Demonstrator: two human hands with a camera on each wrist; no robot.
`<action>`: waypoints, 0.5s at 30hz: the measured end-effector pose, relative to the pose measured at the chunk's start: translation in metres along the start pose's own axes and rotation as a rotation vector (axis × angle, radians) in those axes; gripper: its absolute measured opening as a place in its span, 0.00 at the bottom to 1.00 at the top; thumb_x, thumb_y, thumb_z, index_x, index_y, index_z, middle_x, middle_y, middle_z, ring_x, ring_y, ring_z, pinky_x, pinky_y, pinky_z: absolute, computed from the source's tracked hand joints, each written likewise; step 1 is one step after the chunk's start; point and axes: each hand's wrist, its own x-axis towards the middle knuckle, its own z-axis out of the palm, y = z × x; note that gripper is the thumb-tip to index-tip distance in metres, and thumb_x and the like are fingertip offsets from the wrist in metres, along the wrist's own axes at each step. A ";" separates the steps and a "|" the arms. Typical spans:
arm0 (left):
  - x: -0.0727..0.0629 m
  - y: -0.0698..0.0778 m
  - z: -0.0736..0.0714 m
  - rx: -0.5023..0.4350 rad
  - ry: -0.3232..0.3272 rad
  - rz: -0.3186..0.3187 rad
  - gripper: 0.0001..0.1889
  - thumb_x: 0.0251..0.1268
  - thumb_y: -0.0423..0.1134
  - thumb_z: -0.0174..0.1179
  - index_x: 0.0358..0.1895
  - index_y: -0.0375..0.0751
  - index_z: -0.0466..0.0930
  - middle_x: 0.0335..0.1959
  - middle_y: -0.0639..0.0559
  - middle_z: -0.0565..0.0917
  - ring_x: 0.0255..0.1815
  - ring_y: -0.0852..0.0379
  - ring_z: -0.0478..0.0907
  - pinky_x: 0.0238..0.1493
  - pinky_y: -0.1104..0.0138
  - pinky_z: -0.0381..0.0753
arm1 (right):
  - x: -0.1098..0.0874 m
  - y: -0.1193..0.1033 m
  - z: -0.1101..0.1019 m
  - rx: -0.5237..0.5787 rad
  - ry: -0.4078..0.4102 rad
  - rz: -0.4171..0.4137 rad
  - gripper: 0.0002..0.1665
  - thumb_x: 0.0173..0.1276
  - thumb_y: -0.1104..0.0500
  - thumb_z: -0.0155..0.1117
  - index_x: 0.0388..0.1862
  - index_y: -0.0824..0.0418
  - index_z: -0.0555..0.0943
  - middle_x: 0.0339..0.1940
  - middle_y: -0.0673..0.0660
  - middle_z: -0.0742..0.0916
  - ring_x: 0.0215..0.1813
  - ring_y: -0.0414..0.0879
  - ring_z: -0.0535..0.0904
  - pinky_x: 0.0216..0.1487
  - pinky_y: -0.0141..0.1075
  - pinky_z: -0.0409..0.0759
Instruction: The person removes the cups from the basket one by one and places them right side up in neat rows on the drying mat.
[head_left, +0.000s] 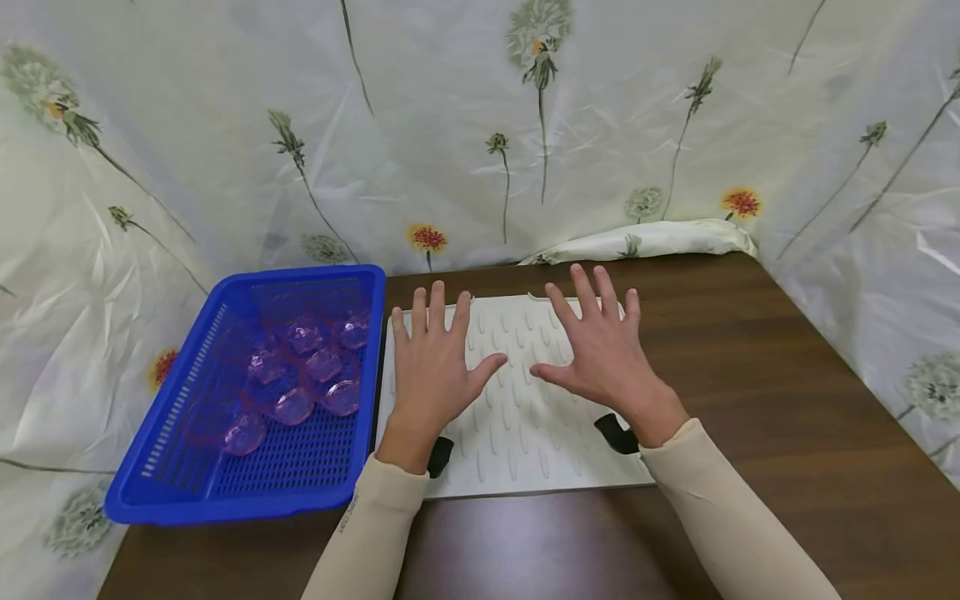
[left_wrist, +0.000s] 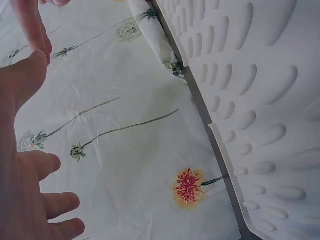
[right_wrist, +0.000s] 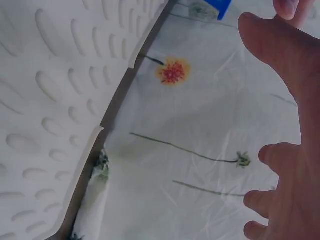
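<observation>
Head view: white ridged board [head_left: 517, 446] lies flat on the dark table [head_left: 750, 375], just right of the blue basket [head_left: 240, 508] with its pink see-through items [head_left: 291, 406]; left hand [head_left: 437, 367] and right hand [head_left: 606, 358] both stretched out over the board, palms down. Step in hand looks like a two-handed move at the board, so best done with both palms level and evenly spaced, left fingers clear of the basket rim, wrists off the black pieces [head_left: 617, 433] near the board's near edge (partly covered, can't say what they are). If it comes to pressing or lifting, even force on both sides would probably stop the board tipping or sliding. State: left hand wide open, fingers straight and apart, thumb out, nothing in it; right hand same, fingers fanned a bit more; thumb tips near each other but apart. Left wrist view: left thumb and fingertips spread, patterned sheet [left_wrist: 135, 170] visible between them and the board edge, no grip, no contact seen. Right wrist view: about the mirror of that, right thumb well off the fingers, palm holding nothing, board apart at the other side. Exact height of either hand over the board: can't tell.
</observation>
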 end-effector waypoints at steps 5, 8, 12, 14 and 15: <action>-0.001 0.003 -0.001 -0.012 0.033 0.029 0.49 0.62 0.74 0.50 0.79 0.49 0.52 0.81 0.41 0.53 0.82 0.40 0.50 0.77 0.40 0.55 | -0.001 0.001 0.002 -0.004 0.100 -0.037 0.57 0.54 0.36 0.74 0.76 0.58 0.63 0.80 0.68 0.59 0.80 0.67 0.48 0.70 0.73 0.53; -0.003 0.004 -0.002 -0.036 0.091 0.072 0.42 0.66 0.65 0.55 0.77 0.44 0.59 0.78 0.41 0.62 0.78 0.42 0.59 0.75 0.44 0.63 | 0.000 0.000 0.003 0.057 0.246 -0.091 0.42 0.58 0.46 0.75 0.67 0.62 0.73 0.72 0.67 0.72 0.76 0.65 0.62 0.67 0.67 0.66; -0.008 0.004 -0.004 -0.083 0.185 0.139 0.32 0.68 0.53 0.60 0.70 0.40 0.69 0.69 0.43 0.75 0.69 0.46 0.71 0.68 0.51 0.74 | 0.000 0.000 0.002 0.173 0.409 -0.159 0.23 0.59 0.57 0.74 0.51 0.65 0.83 0.55 0.63 0.86 0.64 0.61 0.77 0.60 0.57 0.78; -0.011 0.004 -0.006 -0.099 0.213 0.157 0.29 0.67 0.51 0.62 0.67 0.40 0.72 0.66 0.44 0.77 0.67 0.47 0.73 0.66 0.52 0.76 | 0.000 0.000 0.001 0.192 0.433 -0.175 0.19 0.59 0.58 0.74 0.47 0.65 0.84 0.51 0.63 0.87 0.60 0.60 0.79 0.59 0.55 0.79; -0.012 0.004 -0.007 -0.103 0.222 0.162 0.28 0.66 0.51 0.62 0.66 0.40 0.73 0.65 0.44 0.78 0.67 0.47 0.74 0.65 0.52 0.76 | 0.000 0.000 0.001 0.195 0.434 -0.180 0.18 0.59 0.59 0.74 0.46 0.65 0.85 0.50 0.62 0.87 0.58 0.60 0.79 0.58 0.54 0.80</action>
